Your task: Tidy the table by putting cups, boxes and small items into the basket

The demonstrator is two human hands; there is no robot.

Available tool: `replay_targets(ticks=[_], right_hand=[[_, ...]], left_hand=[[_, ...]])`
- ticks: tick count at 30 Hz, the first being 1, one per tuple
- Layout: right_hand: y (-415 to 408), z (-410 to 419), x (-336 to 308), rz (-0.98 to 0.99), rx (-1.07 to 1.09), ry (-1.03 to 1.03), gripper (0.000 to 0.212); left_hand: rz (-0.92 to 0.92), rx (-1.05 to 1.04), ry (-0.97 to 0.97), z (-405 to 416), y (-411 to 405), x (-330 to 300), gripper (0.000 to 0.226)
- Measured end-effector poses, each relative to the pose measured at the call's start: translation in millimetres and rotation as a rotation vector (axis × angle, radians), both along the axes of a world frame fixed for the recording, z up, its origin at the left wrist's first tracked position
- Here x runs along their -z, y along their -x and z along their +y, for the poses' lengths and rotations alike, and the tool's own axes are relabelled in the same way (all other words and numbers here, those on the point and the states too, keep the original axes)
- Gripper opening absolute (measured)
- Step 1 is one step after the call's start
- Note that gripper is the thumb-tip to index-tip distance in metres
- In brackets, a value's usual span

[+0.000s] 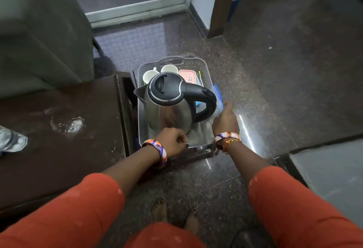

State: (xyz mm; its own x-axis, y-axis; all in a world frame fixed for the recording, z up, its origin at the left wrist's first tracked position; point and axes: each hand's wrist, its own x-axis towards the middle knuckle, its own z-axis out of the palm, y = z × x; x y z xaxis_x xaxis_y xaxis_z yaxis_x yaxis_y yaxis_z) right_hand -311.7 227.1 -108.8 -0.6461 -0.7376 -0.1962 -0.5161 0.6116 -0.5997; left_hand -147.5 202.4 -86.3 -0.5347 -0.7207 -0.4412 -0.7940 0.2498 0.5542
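A grey plastic basket (pixel 188 59) sits low beside the right end of the dark table (pixel 68 139), on a small dark stand. It holds a steel kettle (pixel 169 114) with a black lid and handle, two white cups (pixel 150 76) (pixel 169 69) and a pink box (pixel 186 75) at the far end. My left hand (pixel 172 141) is closed on the basket's near rim. My right hand (pixel 225 120) grips the right rim, where a blue-edged clear sheet (pixel 219 94) sticks up. The kettle hides much of the basket's inside.
A crumpled clear bottle (pixel 11 139) lies at the table's left edge, and wet marks (pixel 68 124) show on the top. A grey armchair (pixel 39 31) stands behind the table. Dark polished floor lies to the right, and my bare feet (pixel 172 214) are below.
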Motion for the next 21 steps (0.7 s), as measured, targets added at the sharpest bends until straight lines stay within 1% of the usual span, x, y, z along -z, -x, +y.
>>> replay_targets(ticks=[2,4,7,9,11,13,15,17,20,21], right_hand=[[1,-2,3,-0.036,0.001,0.041,0.035],[0,-2,6,-0.025,-0.047,0.049,0.037],[-5,3,9,0.015,-0.156,-0.03,0.049],[-8,7,7,0.085,-0.217,-0.098,0.058],[-12,13,2,0.133,-0.199,-0.125,0.071],[-18,20,-4,0.164,-0.136,-0.125,0.077],[-29,31,-5,0.257,-0.114,-0.079,0.073],[-45,42,-5,0.346,-0.129,0.0,0.063],[-79,54,-5,0.481,-0.212,0.084,0.053],[-92,59,-4,0.526,-0.265,0.107,0.048]], left_hand=[[-0.004,-0.032,-0.002,2,-1,1,0.02],[-0.008,-0.044,0.007,5,-3,1,0.02],[0.001,-0.061,0.014,11,-8,3,0.019],[0.009,-0.075,0.011,15,-12,2,0.018],[0.012,-0.079,0.005,21,-19,-1,0.017],[0.017,-0.102,0.009,26,-29,-4,0.017],[0.013,-0.12,0.009,31,-44,-9,0.017],[0.002,-0.134,0.011,34,-61,-12,0.017],[-0.034,-0.181,-0.026,41,-95,-16,0.018],[-0.044,-0.184,-0.009,43,-108,-13,0.019]])
